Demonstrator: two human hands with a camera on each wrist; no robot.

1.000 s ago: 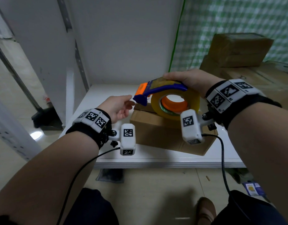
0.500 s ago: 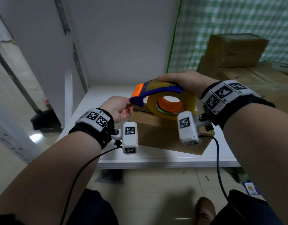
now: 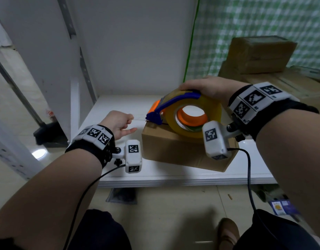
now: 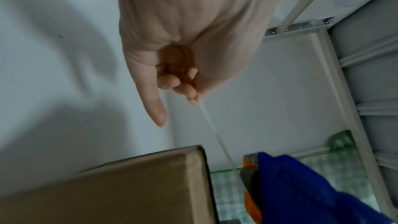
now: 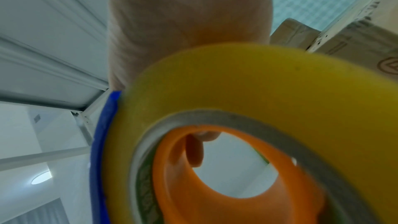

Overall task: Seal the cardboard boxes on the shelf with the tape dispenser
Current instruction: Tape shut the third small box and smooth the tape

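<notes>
A brown cardboard box [image 3: 175, 150] lies on the white shelf [image 3: 166, 175]. My right hand [image 3: 206, 87] grips the blue and orange tape dispenser [image 3: 175, 103] from above, holding its yellowish tape roll [image 3: 193, 129] over the box's top. In the right wrist view the tape roll [image 5: 247, 91] fills the frame. My left hand [image 3: 119, 121], left of the box, pinches the end of a thin strip of tape [image 4: 215, 134] stretched from the dispenser [image 4: 301, 185]; its little finger sticks out. The box's corner [image 4: 150, 185] shows below the hand [image 4: 191, 94].
The shelf's white back wall [image 3: 134, 47] and a metal upright [image 3: 83, 69] stand behind. More cardboard boxes [image 3: 260, 55] are stacked at the right before a green checked cloth [image 3: 254, 18]. Tiled floor [image 3: 164, 213] lies below the shelf edge.
My left hand has pulled away leftward from the dispenser's nose, drawing out a strip of tape. The dispenser has come down nearer the box top.
</notes>
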